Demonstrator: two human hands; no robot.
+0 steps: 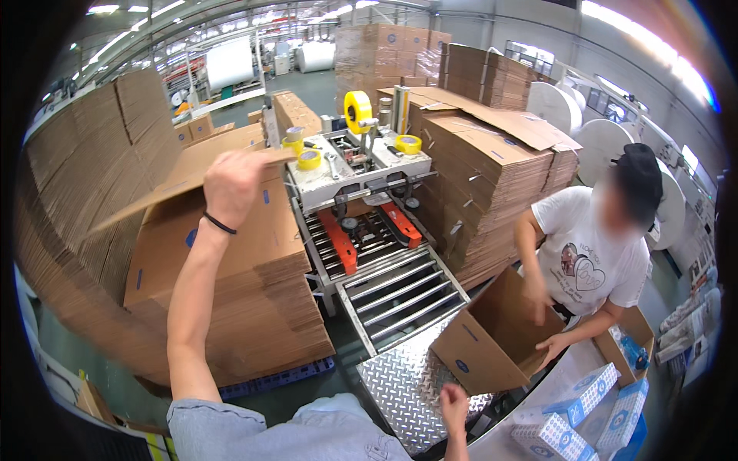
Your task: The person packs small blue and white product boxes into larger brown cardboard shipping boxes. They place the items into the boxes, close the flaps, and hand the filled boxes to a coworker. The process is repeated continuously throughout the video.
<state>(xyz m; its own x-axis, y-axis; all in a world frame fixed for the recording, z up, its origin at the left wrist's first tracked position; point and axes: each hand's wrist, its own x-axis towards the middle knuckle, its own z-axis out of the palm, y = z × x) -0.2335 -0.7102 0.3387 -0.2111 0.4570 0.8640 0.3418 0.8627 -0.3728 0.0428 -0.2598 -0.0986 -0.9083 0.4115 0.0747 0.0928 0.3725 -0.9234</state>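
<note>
My left hand (233, 187), with a black band at the wrist, grips the edge of a flat cardboard carton blank (190, 173), raised and tilted over a tall stack of flattened cartons (230, 305). Low in the view, my right hand (454, 403) is loosely curled near the diamond-plate metal platform (403, 369); its fingertips are partly hidden. An opened cardboard box (478, 351) rests tilted at the platform's right side, held by a co-worker. Ahead stands a carton-taping machine (357, 167) with orange-red side guides, yellow tape rolls (309, 159) and a wrench (331, 165) on top.
A roller conveyor (403, 299) runs from the machine to the platform. More flattened cartons (490, 173) stand behind it on the right, others (81, 155) at the far left. The co-worker (594, 242) stands at right, beside a table with several blue-and-white packages (588, 395). A blue pallet (282, 377) lies under the left stack.
</note>
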